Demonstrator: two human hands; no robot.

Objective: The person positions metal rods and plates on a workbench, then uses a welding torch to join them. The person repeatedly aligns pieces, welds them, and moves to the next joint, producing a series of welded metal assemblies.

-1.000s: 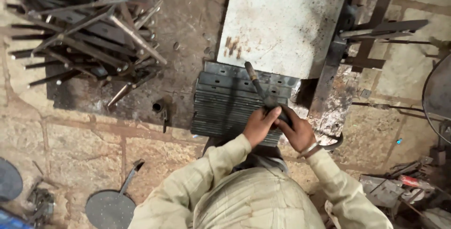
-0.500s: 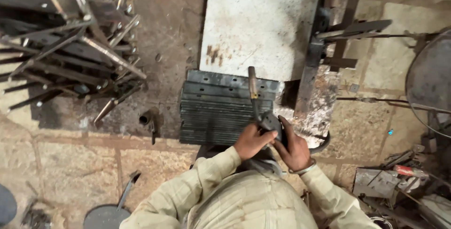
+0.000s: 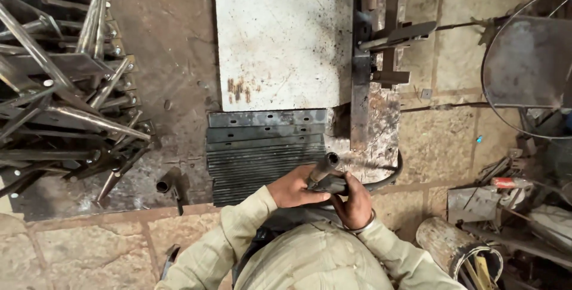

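hands: two, both the person's own, left hand [image 3: 293,187] and right hand [image 3: 355,202], close together at the near edge of the stack of flat steel strips [image 3: 265,153]
left hand grip: fingers curled tight round the upper part of the metal tool handle [image 3: 325,168], no gap showing
right hand grip: fingers closed round the dark lower body of the same tool; thumb side hidden, so exact finger contact cannot be told
metal tool handle: one, tube-like, open end facing the camera, tilted, over the near right corner of the stack
cable: one dark cable [image 3: 387,178] curving off just right of the stack's near corner
stack of flat steel strips: one stack, exact strip count not readable; top few strips show small holes
steel sheet: one pale sheet [image 3: 280,34], touching the far edge of the stack
welded frames: one jumbled pile [image 3: 65,87], well left of the stack
short pipe piece: one [image 3: 163,185], just left of the stack
bucket: one [image 3: 459,253], well right of the stack, near side
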